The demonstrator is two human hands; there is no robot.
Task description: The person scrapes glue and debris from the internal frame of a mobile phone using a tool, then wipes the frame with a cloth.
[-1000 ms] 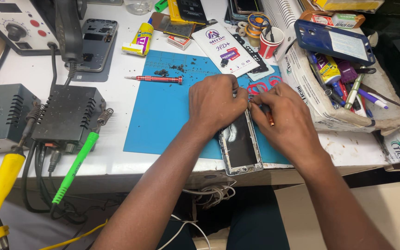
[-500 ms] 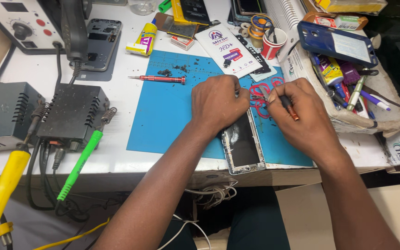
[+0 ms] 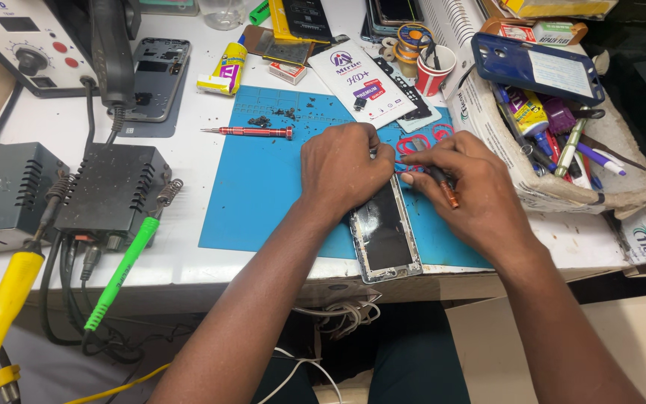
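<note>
The right hand (image 3: 480, 198), fingers gripping a screwdriver (image 3: 437, 179), has lifted from the phone (image 3: 384, 238) on the blue mat (image 3: 263, 187), which the left hand (image 3: 345, 164) keeps pinning, fingers curled.

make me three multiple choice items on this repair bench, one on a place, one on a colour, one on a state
1. Where does the red screwdriver lie?
A. on the blue work mat's top left edge
B. in the red cup
C. on the grey power unit

2. What colour is the handle of the tool in the right hand?
A. green
B. orange-red
C. white

3. How is the left hand placed?
A. lifted clear of the bench
B. gripping the yellow glue tube
C. pressed down on the top of the opened phone

Answers:
1 A, it lies loose across the mat's edge.
2 B, the orange-red handle sticks out below the fingers.
3 C, the palm covers the phone's upper end.
</note>
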